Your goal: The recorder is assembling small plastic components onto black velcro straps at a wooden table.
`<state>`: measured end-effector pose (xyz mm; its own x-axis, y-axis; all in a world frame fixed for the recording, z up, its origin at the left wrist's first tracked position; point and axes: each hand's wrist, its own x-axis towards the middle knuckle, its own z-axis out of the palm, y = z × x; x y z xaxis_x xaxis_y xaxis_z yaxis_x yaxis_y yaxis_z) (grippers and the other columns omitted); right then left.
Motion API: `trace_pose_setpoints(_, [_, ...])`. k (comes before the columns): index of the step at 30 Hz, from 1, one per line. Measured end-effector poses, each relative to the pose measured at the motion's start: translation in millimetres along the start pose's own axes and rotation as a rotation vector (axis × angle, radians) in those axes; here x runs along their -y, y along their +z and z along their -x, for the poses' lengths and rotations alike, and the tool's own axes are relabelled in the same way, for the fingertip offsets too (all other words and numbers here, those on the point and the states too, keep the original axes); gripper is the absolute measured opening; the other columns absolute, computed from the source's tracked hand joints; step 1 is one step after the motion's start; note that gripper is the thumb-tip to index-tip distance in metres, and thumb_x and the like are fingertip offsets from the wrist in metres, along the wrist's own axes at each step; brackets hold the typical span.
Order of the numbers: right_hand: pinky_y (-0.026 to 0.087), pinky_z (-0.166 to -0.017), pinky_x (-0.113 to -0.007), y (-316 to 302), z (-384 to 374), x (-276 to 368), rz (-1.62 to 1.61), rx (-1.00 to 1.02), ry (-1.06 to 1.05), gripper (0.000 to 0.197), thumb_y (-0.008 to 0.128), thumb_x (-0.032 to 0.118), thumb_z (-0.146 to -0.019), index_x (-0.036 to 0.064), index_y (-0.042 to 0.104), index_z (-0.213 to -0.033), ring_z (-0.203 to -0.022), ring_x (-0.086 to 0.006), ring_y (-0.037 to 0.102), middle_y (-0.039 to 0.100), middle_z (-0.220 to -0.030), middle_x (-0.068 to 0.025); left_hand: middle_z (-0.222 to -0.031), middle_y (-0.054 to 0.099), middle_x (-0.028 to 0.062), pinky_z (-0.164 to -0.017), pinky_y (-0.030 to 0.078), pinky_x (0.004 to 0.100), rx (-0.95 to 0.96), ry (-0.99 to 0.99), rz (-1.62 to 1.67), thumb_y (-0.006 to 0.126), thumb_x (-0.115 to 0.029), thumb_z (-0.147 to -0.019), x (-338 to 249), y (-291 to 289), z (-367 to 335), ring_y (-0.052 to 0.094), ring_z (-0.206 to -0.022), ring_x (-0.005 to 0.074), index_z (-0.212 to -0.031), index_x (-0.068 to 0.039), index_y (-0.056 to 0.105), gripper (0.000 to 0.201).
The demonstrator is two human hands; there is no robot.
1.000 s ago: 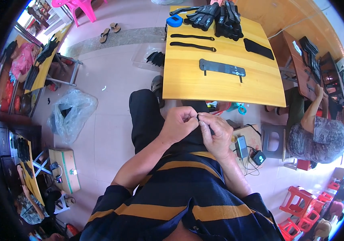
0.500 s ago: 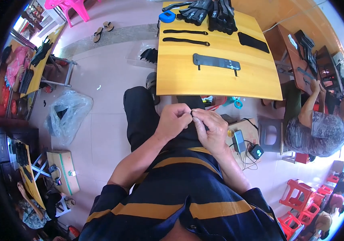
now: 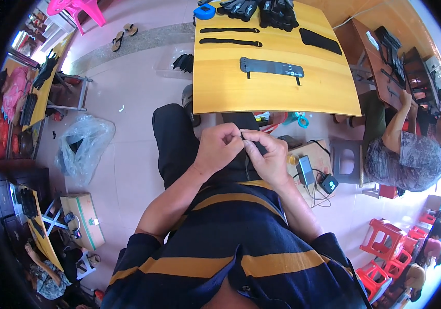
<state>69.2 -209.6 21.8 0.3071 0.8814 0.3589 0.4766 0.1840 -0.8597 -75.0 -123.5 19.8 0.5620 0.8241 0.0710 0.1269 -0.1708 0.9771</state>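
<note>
Just in front of the table's near edge, my left hand (image 3: 219, 145) and my right hand (image 3: 267, 157) meet with fingertips pinched together. A small dark piece shows between them, mostly hidden by the fingers; its kind cannot be made out. On the yellow wooden table (image 3: 277, 98) lies a dark grey strap-shaped piece (image 3: 269, 67) with two short black tabs at its lower edge. Beyond it, two narrow black straps (image 3: 230, 43) run side by side. A black flat panel (image 3: 321, 41) rests to their right.
Piles of black straps (image 3: 277, 15) and a blue tape measure (image 3: 204, 11) occupy the table's far end. A box with a power bank (image 3: 305, 170) and cables stands to my right. A person (image 3: 406, 159) sits at another table there. A clear plastic bag (image 3: 84, 149) lies left.
My view has shifted slightly, so the table appears higher. Both hands remain together, pinching, with the fingers slightly moved. The seated person's hands at right have shifted a little.
</note>
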Motion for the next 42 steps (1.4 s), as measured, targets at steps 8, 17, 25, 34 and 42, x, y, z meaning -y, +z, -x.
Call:
trace_pose_setpoints(8, [0.057,-0.078,-0.027,1.3,2.0,4.9,-0.138,-0.019,0.087,0.008,0.072,-0.004,-0.084,-0.0014,0.073,-0.092,-0.088,-0.0161,0.075,0.077,-0.094,-0.0135,-0.059,0.048,-0.0072,-0.050,0.029,0.0232,0.056,-0.057,0.028,0.063,-0.001,-0.081,-1.6,0.8,6.6,0.041,-0.057,0.0006,-0.068,-0.003,0.057,0.014])
trace_pose_setpoints(17, [0.057,-0.078,-0.027,8.4,5.2,1.3,-0.284,-0.109,0.153,0.010,0.071,-0.005,-0.085,-0.0011,0.073,-0.093,-0.087,-0.0135,0.073,0.078,-0.095,-0.0117,-0.055,0.046,-0.0015,-0.047,0.029,0.0259,-0.096,-0.014,0.117,0.063,0.000,-0.077,-6.2,14.1,8.0,0.040,-0.054,0.0024,-0.066,-0.002,0.053,0.015])
trace_pose_setpoints(25, [0.060,-0.077,-0.033,8.8,-4.2,6.5,-0.039,-0.139,-0.039,0.011,0.074,-0.004,-0.079,0.0004,0.073,-0.089,-0.086,-0.0257,0.077,0.076,-0.094,-0.0169,-0.060,0.053,-0.0048,-0.050,0.032,0.0231,0.028,-0.129,0.204,0.064,-0.003,-0.085,-4.7,-0.5,2.8,0.044,-0.058,0.0003,-0.072,-0.001,0.061,0.013])
trace_pose_setpoints(34, [0.060,-0.077,-0.036,12.4,-5.6,8.2,0.119,-0.145,-0.147,0.016,0.076,-0.003,-0.074,0.0037,0.072,-0.088,-0.086,-0.0282,0.076,0.077,-0.092,-0.0148,-0.064,0.057,-0.0023,-0.053,0.038,0.0230,-0.003,-0.131,0.254,0.060,0.000,-0.083,11.2,6.5,3.5,0.050,-0.059,0.0035,-0.072,-0.001,0.060,0.012])
trace_pose_setpoints(42, [0.059,-0.079,-0.034,7.6,-11.7,13.5,0.074,-0.082,-0.053,0.011,0.075,-0.001,-0.083,0.0010,0.071,-0.093,-0.090,-0.0286,0.076,0.076,-0.098,-0.0168,-0.057,0.049,-0.0004,-0.050,0.033,0.0268,-0.143,0.013,0.072,0.064,-0.004,-0.079,2.5,4.7,-3.0,0.044,-0.055,0.0043,-0.071,-0.001,0.057,0.011])
